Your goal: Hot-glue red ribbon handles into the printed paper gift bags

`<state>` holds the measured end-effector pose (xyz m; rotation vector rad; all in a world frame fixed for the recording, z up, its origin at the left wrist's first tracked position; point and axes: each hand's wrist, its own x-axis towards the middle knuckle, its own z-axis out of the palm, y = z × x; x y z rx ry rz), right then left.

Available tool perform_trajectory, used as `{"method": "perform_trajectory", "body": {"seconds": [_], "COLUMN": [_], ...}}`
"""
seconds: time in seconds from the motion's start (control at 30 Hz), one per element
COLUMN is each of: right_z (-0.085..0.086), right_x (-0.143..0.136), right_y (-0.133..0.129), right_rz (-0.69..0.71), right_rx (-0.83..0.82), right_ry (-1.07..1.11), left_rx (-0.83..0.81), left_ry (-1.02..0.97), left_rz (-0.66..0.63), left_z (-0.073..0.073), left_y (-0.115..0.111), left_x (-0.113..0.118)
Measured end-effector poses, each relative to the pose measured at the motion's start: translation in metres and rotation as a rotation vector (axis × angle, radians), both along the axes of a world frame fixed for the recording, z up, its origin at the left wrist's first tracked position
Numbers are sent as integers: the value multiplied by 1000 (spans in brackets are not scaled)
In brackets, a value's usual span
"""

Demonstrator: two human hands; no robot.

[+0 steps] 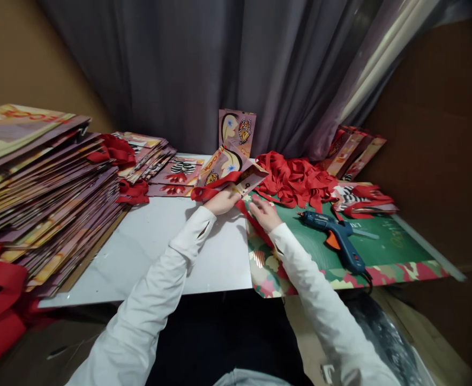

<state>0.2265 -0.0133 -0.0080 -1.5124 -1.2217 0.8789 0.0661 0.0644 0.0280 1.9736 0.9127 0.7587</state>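
Observation:
A printed paper bag (230, 162), with a drawn face and a butterfly on it, is tilted above the table's middle. My left hand (223, 201) is closed on its lower edge, where a red ribbon (215, 186) lies across the bag. To the right, my right hand (265, 213) reaches toward the bag with its fingers slightly apart, and I see nothing held in them. A red strip of ribbon (260, 228) runs down from the bag beside and under this hand. Just right of it, a blue glue gun (336, 236) with an orange trigger lies on a green board (396, 241).
Tall stacks of flat printed bags (59, 203) fill the left side. A heap of red ribbon (292, 177) lies behind the right hand. One bag (238, 128) stands against the grey curtain (171, 69); more bags (352, 153) stand at the back right. The white tabletop (151, 246) ends near me.

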Motion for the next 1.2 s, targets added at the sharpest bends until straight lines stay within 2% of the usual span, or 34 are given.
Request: {"method": "perform_trajectory", "body": {"seconds": [0.13,0.27,0.43,0.57,0.8,1.03,1.2], "right_z": [13,14,9,11,16,14,10], "right_x": [-13,-14,-3,4,3,10,32], "right_y": [28,24,-5,-31,-67,-107,-144], "right_rz": [238,273,308,369,357,266,334], "right_rx": [65,41,-43,-122,-97,-135,-240], "right_ry": [115,170,207,272,342,263,178], "left_rx": [-46,-112,-160,-151,-135,-142,-124], "left_ry": [2,-7,-43,-77,-73,-53,-34], "left_rz": [-43,-74,-75,-52,-35,-5,14], "left_z": [7,13,13,11,10,10,1], "left_y": [-1,0,1,4,3,7,12], "left_x": [-9,-13,-13,-15,-14,-15,-15]}}
